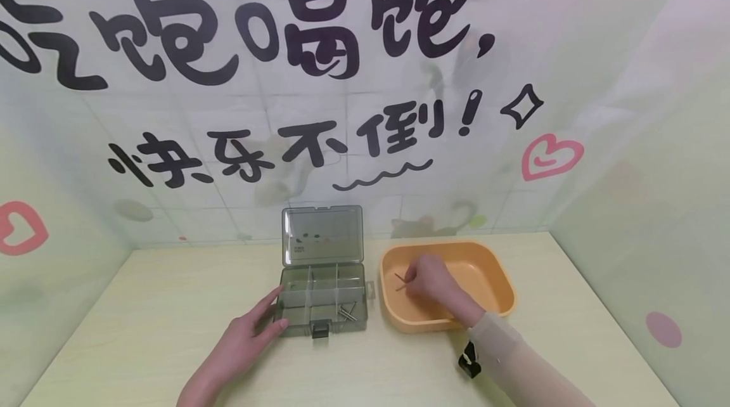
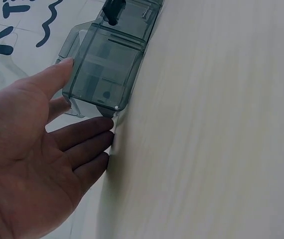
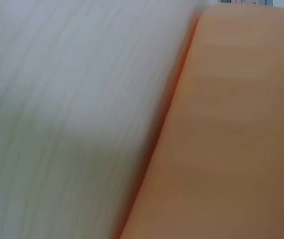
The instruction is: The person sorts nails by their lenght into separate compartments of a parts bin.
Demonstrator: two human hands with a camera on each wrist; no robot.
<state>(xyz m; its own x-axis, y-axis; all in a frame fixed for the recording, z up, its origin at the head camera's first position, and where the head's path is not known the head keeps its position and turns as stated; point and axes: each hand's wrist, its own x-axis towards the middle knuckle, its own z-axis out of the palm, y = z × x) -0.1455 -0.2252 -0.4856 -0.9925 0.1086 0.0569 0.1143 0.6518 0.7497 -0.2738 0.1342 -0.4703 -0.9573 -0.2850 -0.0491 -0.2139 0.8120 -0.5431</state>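
Observation:
A clear grey compartment box (image 1: 324, 297) stands in the middle of the table with its lid (image 1: 322, 236) raised at the back. Several silver screws (image 1: 347, 312) lie in its front right compartment. My left hand (image 1: 249, 332) rests against the box's left side, thumb at the front corner and fingers extended; the left wrist view shows this hand (image 2: 47, 144) beside the box wall (image 2: 104, 74). Inside the orange tray (image 1: 393, 321), my right hand (image 1: 431, 280) has its fingers curled and pinches a thin screw (image 1: 400, 277). Another thin piece (image 1: 402, 288) shows just below its fingertips.
The tray stands right of the box, whose side latch (image 1: 371, 290) sticks out toward it. A front latch (image 1: 320, 329) hangs open. Behind both rises a printed backdrop (image 1: 365, 166). The right wrist view shows only the tray's outer wall (image 3: 231, 124) and pale tabletop (image 3: 72, 99).

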